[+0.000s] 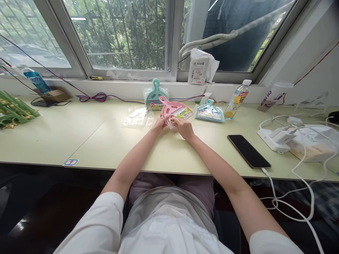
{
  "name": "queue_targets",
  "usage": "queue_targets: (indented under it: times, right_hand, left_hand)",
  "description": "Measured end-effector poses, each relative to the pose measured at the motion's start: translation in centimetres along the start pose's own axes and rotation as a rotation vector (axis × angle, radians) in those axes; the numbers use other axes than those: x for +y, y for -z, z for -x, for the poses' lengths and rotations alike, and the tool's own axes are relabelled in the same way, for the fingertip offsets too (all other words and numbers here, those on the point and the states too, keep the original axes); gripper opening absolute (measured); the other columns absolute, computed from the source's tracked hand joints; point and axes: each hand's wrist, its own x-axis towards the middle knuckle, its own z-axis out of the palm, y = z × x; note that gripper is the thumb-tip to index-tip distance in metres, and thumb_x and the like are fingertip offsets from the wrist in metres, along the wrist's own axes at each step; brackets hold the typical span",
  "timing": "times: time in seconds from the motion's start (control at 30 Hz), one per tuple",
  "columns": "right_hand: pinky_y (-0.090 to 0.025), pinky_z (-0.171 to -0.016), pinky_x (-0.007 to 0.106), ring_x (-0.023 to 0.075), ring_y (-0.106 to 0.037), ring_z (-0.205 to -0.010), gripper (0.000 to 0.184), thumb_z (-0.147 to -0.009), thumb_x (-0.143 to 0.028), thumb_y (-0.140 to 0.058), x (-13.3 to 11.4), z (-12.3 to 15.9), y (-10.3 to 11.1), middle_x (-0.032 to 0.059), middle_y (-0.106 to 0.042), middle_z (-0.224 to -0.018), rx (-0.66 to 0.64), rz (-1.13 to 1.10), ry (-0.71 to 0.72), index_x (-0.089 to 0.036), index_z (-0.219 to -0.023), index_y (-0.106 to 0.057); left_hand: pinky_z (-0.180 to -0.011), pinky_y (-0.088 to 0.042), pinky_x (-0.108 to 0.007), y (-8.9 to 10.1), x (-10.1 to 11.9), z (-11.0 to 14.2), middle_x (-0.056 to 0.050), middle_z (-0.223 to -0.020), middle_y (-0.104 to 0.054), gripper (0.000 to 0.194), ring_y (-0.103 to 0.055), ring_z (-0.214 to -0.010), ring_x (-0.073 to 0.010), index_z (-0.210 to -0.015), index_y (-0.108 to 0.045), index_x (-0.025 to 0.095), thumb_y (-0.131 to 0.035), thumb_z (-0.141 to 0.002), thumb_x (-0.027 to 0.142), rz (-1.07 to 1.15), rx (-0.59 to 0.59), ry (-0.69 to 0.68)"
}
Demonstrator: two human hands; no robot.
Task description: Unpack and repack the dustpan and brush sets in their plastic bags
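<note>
Both my hands hold a pink mini dustpan (173, 106) above the table, its looped handle pointing up and left. A brush and a green-yellow printed label (183, 113) lie against its front. My left hand (160, 123) grips the lower left edge. The fingers of my right hand (184, 127) are closed at the lower edge, by the label. Just behind stands a green dustpan set (156, 92) in clear wrapping. To the right lies a blue dustpan set (210, 112), also wrapped. A crumpled clear plastic bag (139, 116) rests left of my hands.
On the pale table (111, 141), a phone (249, 151) on a cable lies right, near a power strip (274, 139) and tangled white cables. A drink bottle (237, 100) and plastic cup (274, 97) stand at the back. Green stalks (16, 111) lie far left.
</note>
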Motion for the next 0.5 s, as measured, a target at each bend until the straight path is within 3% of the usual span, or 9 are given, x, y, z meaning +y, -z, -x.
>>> queue_targets:
  times: [0.2,0.33,0.43,0.5]
  right_hand:
    - [-0.046,-0.089,0.029,0.0218,-0.063,-0.105,0.016,-0.092,-0.027,-0.054,-0.63,0.0,0.04,0.0057,-0.071,-0.109,-0.06,-0.154,-0.066,-0.026,-0.101,-0.067]
    - [-0.045,-0.095,0.032,0.0229,-0.06,-0.109,0.015,-0.092,-0.032,-0.054,-0.8,-0.1,0.21,0.006,-0.07,-0.111,-0.078,-0.194,-0.055,-0.026,-0.097,-0.067]
    - [-0.039,-0.104,0.039,0.0244,-0.055,-0.118,0.021,-0.093,-0.038,-0.051,-0.56,-0.23,0.24,0.007,-0.066,-0.117,0.005,-0.24,-0.087,-0.025,-0.1,-0.066]
    - [-0.034,-0.109,0.044,0.0248,-0.046,-0.128,0.028,-0.093,-0.041,-0.049,-0.1,-0.31,-0.04,0.0088,-0.059,-0.129,0.153,-0.304,-0.194,-0.024,-0.112,-0.061]
  left_hand:
    - [-0.078,-0.054,-0.031,0.11,-0.13,0.18,-0.001,-0.087,-0.067,0.047,-0.066,-0.075,-0.0135,-0.109,-0.054,0.018,-0.074,-0.067,0.008,-0.026,0.045,-0.014]
    - [-0.078,-0.054,-0.031,0.22,-0.13,0.22,-0.001,-0.086,-0.067,0.046,-0.067,-0.075,-0.0137,-0.11,-0.054,0.017,-0.069,-0.068,0.005,-0.049,0.06,-0.032]
    - [-0.081,-0.055,-0.031,0.29,-0.02,0.2,-0.003,-0.093,-0.068,0.046,-0.067,-0.081,-0.0144,-0.111,-0.054,0.017,-0.068,-0.068,0.006,-0.034,0.072,-0.043]
    - [-0.085,-0.054,-0.033,0.33,0.04,0.11,-0.004,-0.1,-0.068,0.048,-0.067,-0.086,-0.0155,-0.111,-0.053,0.017,-0.069,-0.067,0.006,0.003,0.086,-0.053]
